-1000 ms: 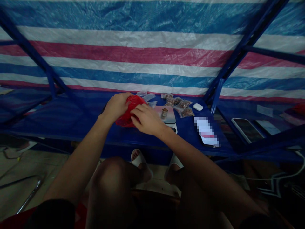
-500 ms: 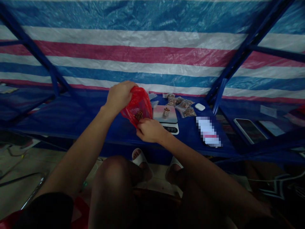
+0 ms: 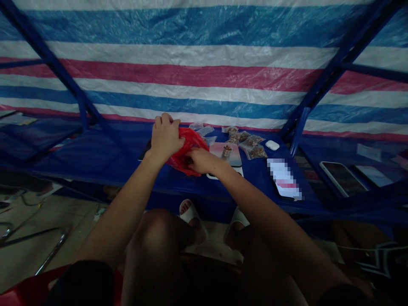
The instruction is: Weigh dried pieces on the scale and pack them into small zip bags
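Note:
A red plastic bag (image 3: pixel 182 167) rests low over the blue tabletop with its mouth open. My left hand (image 3: pixel 166 138) grips its left rim with the thumb over the edge. Inside the mouth, my right hand (image 3: pixel 203 161) has curled fingers among dark brown pieces; the fingertips are partly hidden, and what they hold cannot be made out. Just right of the bag lies a kitchen scale (image 3: pixel 235 158), its front partly covered by my right wrist. On the scale stands a small clear cup (image 3: pixel 226 152) filled with brown pieces.
Several small zip bags of brown pieces (image 3: pixel 254 151) lie behind the scale, with flat clear bags (image 3: pixel 204 131) to their left. A white earbud case (image 3: pixel 272 145) and a lit phone (image 3: pixel 284 178) are to the right. Blue frame posts (image 3: pixel 299 129) stand beyond.
The red bag has come down and tipped flatter. My right hand has gone from its front rim into its mouth. My left hand has lowered with the bag, and the view has shifted slightly.

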`<state>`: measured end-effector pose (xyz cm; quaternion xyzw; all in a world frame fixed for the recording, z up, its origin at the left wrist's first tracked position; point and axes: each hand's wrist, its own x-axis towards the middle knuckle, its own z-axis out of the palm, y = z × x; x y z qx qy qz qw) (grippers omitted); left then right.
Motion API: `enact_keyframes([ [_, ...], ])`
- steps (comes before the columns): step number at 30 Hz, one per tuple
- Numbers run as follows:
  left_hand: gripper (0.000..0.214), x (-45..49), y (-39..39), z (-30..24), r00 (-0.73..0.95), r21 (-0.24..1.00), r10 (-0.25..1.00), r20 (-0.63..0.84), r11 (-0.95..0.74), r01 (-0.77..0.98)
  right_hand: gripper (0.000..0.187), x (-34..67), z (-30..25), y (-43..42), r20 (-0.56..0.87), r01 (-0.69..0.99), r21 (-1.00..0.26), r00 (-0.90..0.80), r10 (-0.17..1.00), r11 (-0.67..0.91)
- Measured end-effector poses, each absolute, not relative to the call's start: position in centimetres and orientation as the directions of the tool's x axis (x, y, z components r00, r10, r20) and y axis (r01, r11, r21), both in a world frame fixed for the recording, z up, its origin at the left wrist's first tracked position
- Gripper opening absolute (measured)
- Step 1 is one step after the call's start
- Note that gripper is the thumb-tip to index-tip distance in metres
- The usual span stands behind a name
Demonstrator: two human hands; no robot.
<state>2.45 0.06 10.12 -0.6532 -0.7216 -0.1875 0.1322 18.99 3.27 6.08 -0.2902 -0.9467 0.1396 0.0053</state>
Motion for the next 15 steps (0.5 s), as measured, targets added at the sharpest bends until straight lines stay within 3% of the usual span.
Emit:
enact_keyframes([
  [3,0.046,4.0,-1.3,10.0,-0.214,0.168,0.89,0.404,0.158,0.973,0.036,18.4,5.3,3.6,-0.077,0.523,-0.238,-0.85,0.52,0.819],
  [7,0.045,5.2,-2.0,8.7,-0.207,0.276,0.899,0.387,0.101,0.956,0.034,18.1,4.5,3.8,-0.063,0.542,-0.254,-0.835,0.546,0.801],
  [12,0.032,4.9,-1.0,5.9,-0.07,0.345,0.898,0.435,-0.094,0.934,0.036,18.2,4.7,4.1,-0.034,0.596,-0.265,-0.791,0.611,0.758],
  [15,0.032,4.0,-1.1,4.8,0.035,0.339,0.939,0.342,-0.158,0.927,0.031,18.7,5.2,4.3,-0.037,0.592,-0.279,-0.794,0.607,0.756],
])
